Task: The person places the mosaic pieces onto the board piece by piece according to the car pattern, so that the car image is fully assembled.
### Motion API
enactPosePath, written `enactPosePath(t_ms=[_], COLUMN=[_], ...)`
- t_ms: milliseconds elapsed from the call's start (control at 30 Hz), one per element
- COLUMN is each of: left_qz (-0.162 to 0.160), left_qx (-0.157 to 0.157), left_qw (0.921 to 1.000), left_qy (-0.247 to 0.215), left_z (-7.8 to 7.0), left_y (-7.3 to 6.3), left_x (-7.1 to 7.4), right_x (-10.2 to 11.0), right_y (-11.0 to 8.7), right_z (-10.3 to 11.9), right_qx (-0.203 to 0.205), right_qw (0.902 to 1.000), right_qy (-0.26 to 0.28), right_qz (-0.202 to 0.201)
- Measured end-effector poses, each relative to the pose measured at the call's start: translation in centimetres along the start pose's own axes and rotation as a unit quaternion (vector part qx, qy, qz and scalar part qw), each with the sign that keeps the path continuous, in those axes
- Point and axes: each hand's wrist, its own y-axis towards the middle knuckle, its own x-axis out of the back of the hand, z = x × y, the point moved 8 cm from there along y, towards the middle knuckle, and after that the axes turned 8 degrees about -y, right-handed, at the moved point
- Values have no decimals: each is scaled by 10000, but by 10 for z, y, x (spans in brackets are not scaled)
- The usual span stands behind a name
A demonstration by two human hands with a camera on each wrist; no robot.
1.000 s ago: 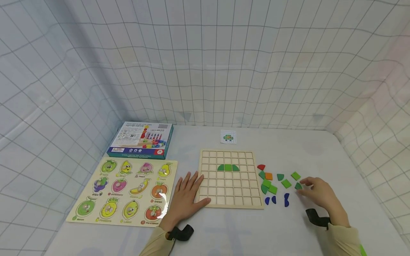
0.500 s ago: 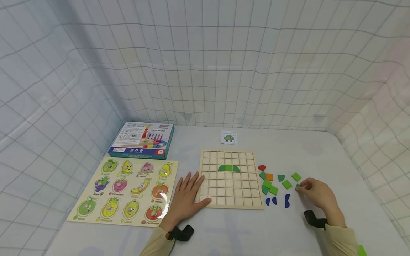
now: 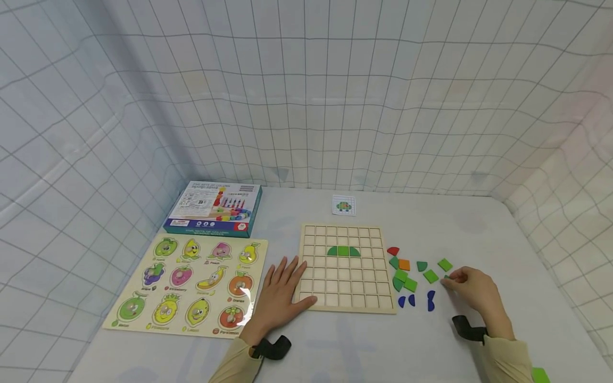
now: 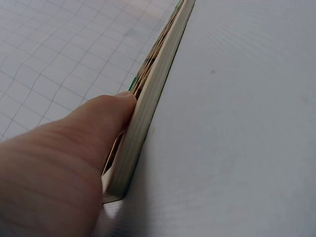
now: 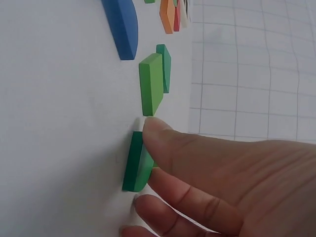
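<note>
My left hand [image 3: 279, 298] lies with straight, spread fingers at the left side of a wooden grid board [image 3: 345, 287]; in the left wrist view its thumb [image 4: 106, 111] rests on the board's edge. A light green square and two dark green quarter-circle pieces sit in one row of the grid. At the right, my right hand [image 3: 474, 290] pinches a dark green quarter-circle piece [image 5: 131, 160] between thumb and index finger, low at the white tabletop. Close by are light green square tiles [image 3: 431, 276] and another dark green quarter-circle [image 3: 422, 266].
Beside the board lie a red quarter-circle [image 3: 393, 251], an orange square [image 3: 404, 264] and several blue half-circle pieces [image 3: 431, 305]. A small pattern card [image 3: 344, 205] is behind the board. A fruit puzzle board [image 3: 184, 287] and a boxed toy set [image 3: 213, 208] occupy the left.
My right hand's thumb and fingers have closed on the dark green quarter-circle piece, which they were just reaching one second ago. The left hand stays in place on the board.
</note>
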Motion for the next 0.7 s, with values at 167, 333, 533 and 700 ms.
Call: enactPosePath(t_ms=[167, 333, 533, 700], left_qz=[-15, -99, -68, -75], left_qx=[-20, -67, -36, -51], left_qw=[10000, 9999, 10000, 9999], left_qy=[51, 77, 43, 58], left_z=[0, -2, 0, 2], left_y=[0, 0, 0, 0], left_x=[0, 2, 0, -1], right_x=[-1, -1, -1, 0], right_y=[-1, -3, -6, -9], right_z=[1, 4, 4, 2], right_qx=[-70, -6, -4, -46], right_qw=[10000, 10000, 9999, 9997], right_qy=[-29, 32, 114, 149], right_qz=[-8, -36, -77, -164])
